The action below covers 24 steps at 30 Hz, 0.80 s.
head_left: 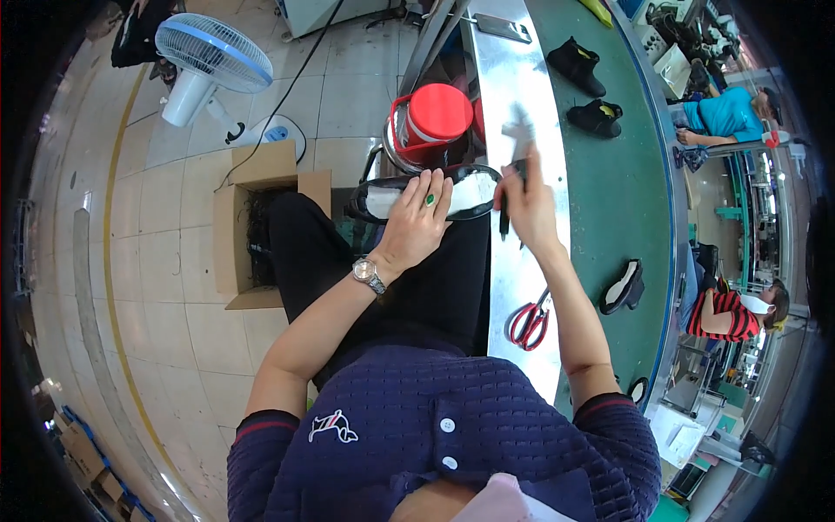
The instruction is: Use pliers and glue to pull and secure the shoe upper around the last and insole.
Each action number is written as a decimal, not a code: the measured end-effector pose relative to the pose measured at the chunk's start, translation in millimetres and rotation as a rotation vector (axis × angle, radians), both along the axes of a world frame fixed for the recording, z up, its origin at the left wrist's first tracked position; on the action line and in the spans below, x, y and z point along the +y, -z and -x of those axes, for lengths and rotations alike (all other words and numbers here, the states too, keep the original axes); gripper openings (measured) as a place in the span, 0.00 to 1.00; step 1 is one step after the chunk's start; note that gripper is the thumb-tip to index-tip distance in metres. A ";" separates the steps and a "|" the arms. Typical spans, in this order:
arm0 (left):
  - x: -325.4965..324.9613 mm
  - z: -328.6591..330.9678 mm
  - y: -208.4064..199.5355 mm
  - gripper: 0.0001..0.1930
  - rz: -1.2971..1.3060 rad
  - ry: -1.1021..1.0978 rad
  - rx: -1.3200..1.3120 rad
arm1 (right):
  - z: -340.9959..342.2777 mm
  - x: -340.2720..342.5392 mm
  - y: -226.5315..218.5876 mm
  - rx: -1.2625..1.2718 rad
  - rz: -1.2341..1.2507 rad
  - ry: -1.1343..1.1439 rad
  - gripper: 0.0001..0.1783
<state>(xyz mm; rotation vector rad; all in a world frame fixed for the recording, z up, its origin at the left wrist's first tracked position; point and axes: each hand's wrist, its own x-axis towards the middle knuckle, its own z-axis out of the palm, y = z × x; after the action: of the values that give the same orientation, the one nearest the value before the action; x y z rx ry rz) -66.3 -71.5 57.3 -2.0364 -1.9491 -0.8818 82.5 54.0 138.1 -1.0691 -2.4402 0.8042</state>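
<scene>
A dark shoe lies over my lap, its long white face up and its dark edge around it. My left hand rests across the middle of this shoe, fingers stretched out and pressed flat on the white; the thumb is hidden. At the shoe's right end, my right hand is closed around a hammer-like tool with a black handle. The tool's metal-coloured head is smeared by motion above the hand, over the metal bench. The right hand is apart from my left hand.
A narrow metal bench runs at my right, with red-handled scissors and a phone on it. Beyond, a green belt carries several dark shoes. A red-lidded container, a cardboard box and a fan stand ahead.
</scene>
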 end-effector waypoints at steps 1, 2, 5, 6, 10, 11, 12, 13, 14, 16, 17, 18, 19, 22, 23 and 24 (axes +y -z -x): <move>-1.4 2.6 1.3 0.36 0.006 -0.002 0.004 | 9.5 -3.3 -0.3 -0.206 -0.179 -0.104 0.28; -3.7 4.4 2.4 0.36 0.006 -0.003 0.007 | 11.0 -11.1 -4.3 -0.357 0.321 -0.030 0.29; -9.0 3.4 3.4 0.36 0.023 -0.013 0.000 | 9.3 -1.2 -44.2 -0.362 0.342 -0.105 0.30; -8.2 4.2 3.5 0.36 0.009 -0.019 -0.003 | 8.9 -1.3 -36.9 -0.165 0.259 -0.045 0.31; 0.3 0.5 0.8 0.36 -0.018 -0.010 -0.022 | -0.3 -4.8 10.8 -0.362 0.232 -0.036 0.32; -2.1 3.1 2.2 0.36 -0.014 -0.015 -0.019 | 4.9 -5.7 -1.3 -0.359 0.235 -0.042 0.32; -4.5 5.7 4.1 0.36 -0.009 -0.018 -0.020 | 7.9 -3.3 -20.4 -0.398 0.285 -0.072 0.32; -5.4 4.7 3.3 0.36 -0.005 -0.019 -0.025 | 8.8 -2.5 -36.2 -0.442 0.335 -0.098 0.32; -5.7 4.4 2.7 0.36 -0.003 -0.021 -0.027 | 10.3 -8.3 -39.5 -0.247 0.291 -0.061 0.33; -2.9 2.0 -0.3 0.35 -0.012 -0.025 -0.036 | 8.6 -15.8 -16.7 -0.054 0.143 -0.027 0.31; -1.2 0.8 -0.7 0.35 -0.012 -0.018 -0.037 | 7.4 -16.1 -4.5 -0.069 0.091 -0.026 0.31; 0.5 -0.7 -1.2 0.35 -0.011 -0.018 -0.036 | 4.8 -14.2 3.2 -0.473 -0.127 -0.156 0.31; -0.8 0.3 0.3 0.35 -0.005 -0.023 -0.034 | 10.7 -18.8 3.2 -0.466 -0.014 -0.110 0.32; -5.4 3.0 5.2 0.35 -0.043 -0.032 -0.055 | 17.9 -15.7 -30.5 -0.524 0.129 -0.210 0.32; -5.7 2.3 5.9 0.35 -0.042 -0.034 -0.057 | 19.0 -22.8 -31.9 -0.356 0.154 -0.112 0.32; -5.6 1.8 6.5 0.35 -0.039 -0.040 -0.058 | 20.0 -27.3 -32.1 -0.188 0.176 -0.014 0.32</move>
<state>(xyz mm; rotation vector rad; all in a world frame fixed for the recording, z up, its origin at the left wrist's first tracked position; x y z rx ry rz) -68.1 -77.2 50.7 -1.9642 -1.9789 -0.9724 62.5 26.7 170.2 -1.2435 -2.5715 0.9795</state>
